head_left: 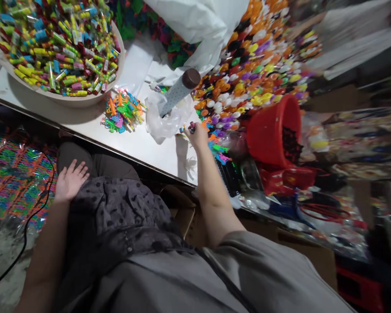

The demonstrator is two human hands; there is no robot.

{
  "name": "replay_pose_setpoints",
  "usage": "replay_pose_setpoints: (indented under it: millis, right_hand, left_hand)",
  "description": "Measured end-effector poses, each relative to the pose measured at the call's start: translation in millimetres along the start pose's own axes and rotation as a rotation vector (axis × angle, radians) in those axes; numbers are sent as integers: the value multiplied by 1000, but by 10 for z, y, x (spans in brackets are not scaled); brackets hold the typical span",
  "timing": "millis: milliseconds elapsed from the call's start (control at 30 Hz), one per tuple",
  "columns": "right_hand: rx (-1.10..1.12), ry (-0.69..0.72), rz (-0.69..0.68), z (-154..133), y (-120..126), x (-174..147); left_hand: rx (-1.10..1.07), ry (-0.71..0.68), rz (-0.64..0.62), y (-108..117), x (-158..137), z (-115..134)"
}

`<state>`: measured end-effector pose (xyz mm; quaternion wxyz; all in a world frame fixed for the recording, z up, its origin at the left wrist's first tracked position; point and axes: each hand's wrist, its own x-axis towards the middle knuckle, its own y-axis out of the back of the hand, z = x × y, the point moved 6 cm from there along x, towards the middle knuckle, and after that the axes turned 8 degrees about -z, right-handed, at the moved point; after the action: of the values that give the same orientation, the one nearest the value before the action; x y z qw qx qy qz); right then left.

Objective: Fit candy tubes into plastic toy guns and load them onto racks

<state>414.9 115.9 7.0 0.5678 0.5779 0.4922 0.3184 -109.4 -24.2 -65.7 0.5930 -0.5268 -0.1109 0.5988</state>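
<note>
My left hand (71, 180) rests palm up by my thigh, fingers spread and holding nothing. Over the white table (140, 145), my right hand (198, 135) has its fingers closed around a small dark purple piece (192, 127), whose kind I cannot make out. Just left of that hand is a clear plastic bag (154, 121), crumpled around the foot of a tilted grey dotted tube (177, 92) with a brown top. Small bright plastic toys (125, 112) lie heaped further left. More colourful pieces (219, 148) lie beside my right wrist.
A big round basin (63, 99) full of small colourful tubes stands at the table's left. Behind are a white sack (198, 26) and a wide heap of orange, white and purple toys (247, 74). A red bucket (267, 132) lies tilted at right; a person's sleeve (355, 34) shows beyond.
</note>
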Motion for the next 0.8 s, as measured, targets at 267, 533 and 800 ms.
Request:
replay_pose_setpoints:
  millis: [267,533,800]
  right_hand:
    - [-228,-15,-234,-117,-234,-219]
    - [-363,135,-255,-213,-240,-200]
    - [-17,-35,-96,-67,-93,-12]
  left_hand:
    - [-36,-26,-27,16,-58,3]
    - [-58,-40,-43,39,-62,-5]
    - [-72,-51,-51,115,-95,-19]
